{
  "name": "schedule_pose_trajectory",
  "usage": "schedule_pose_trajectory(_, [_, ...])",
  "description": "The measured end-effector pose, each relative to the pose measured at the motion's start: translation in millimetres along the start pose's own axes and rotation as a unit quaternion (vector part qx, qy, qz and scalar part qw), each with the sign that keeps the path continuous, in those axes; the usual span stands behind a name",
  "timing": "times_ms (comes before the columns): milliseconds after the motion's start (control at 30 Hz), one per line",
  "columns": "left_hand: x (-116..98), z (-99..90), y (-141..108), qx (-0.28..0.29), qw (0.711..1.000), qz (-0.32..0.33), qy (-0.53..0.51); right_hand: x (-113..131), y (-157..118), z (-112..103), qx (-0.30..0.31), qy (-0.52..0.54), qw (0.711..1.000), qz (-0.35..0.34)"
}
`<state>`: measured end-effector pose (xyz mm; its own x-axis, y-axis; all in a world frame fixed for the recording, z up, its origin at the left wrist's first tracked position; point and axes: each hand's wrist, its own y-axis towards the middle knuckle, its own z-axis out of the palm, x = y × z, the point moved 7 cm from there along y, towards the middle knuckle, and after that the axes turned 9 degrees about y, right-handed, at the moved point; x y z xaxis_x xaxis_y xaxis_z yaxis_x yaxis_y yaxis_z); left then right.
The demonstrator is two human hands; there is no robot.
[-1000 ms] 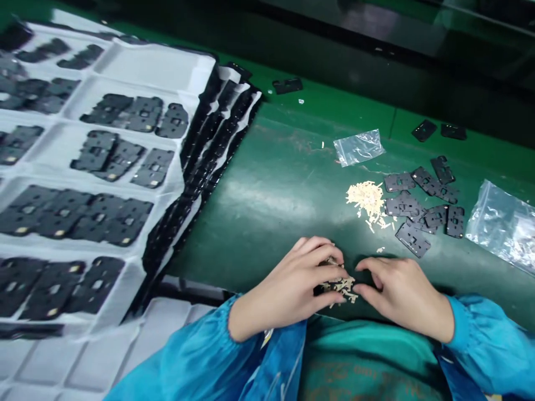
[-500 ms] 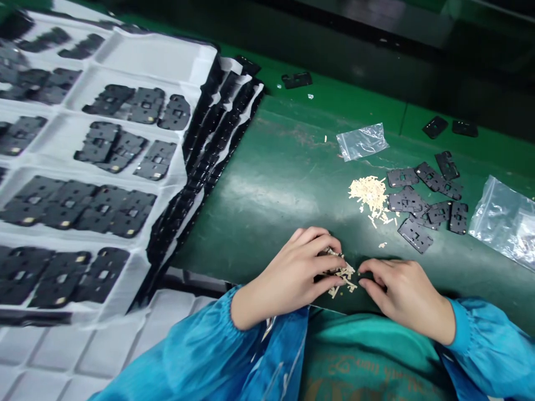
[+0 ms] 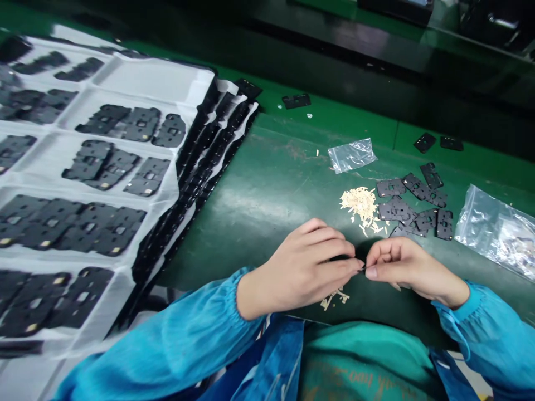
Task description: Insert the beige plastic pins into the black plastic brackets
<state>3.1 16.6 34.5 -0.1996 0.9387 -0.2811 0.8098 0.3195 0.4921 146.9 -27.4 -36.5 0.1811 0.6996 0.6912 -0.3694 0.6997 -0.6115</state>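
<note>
My left hand (image 3: pixel 311 267) is closed, its fingertips pressed together at a small dark thing too small to name. Facing it, my right hand (image 3: pixel 401 266) pinches at the same spot, thumb against forefinger. The fingertips of both hands nearly touch. Below my left hand lies a little group of pale strips (image 3: pixel 334 299), partly covered by it. Beyond the hands is a larger heap of pale strips (image 3: pixel 360 206), and to its right several black plates (image 3: pixel 393 209) lie loosely piled on the green table (image 3: pixel 259 184).
On the left, a stack of white-lined trays (image 3: pixel 150 83) holds black plates in compartments. A small clear bag (image 3: pixel 353 155) lies beyond the heap, a larger clear bag (image 3: pixel 497 228) at the right. More black plates (image 3: pixel 296 101) lie along the back.
My left hand has come off most of the small group of strips and moved right to meet my right hand. My right hand's fingers have closed. The view has shifted slightly.
</note>
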Motion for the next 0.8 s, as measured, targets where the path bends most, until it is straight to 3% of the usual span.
schedule_pose_trajectory(267, [6.3,5.6,8.7,0.001,0.997,-0.033,-0.074,-3.4,0.2,-7.7,-0.008,0.054,0.998,0.024])
schedule_pose_trajectory(333, [13.6,8.8,9.3,-0.002,0.985,-0.093,-0.145,1.1,-0.6,-13.0,-0.028,0.023,0.999,-0.008])
schedule_pose_trajectory(433, [26.0,16.8,7.1,-0.008,0.940,-0.207,-0.273,11.7,-4.5,-19.6,-0.078,-0.028,0.993,-0.088])
schedule_pose_trajectory(533, [31.7,24.7,5.1,-0.002,0.901,-0.277,-0.332,17.5,-9.4,-20.1,-0.126,-0.055,0.979,-0.148])
schedule_pose_trajectory(800, [31.3,29.0,9.0,0.005,0.902,-0.291,-0.319,23.5,-11.9,-18.2,-0.177,-0.083,0.960,-0.202])
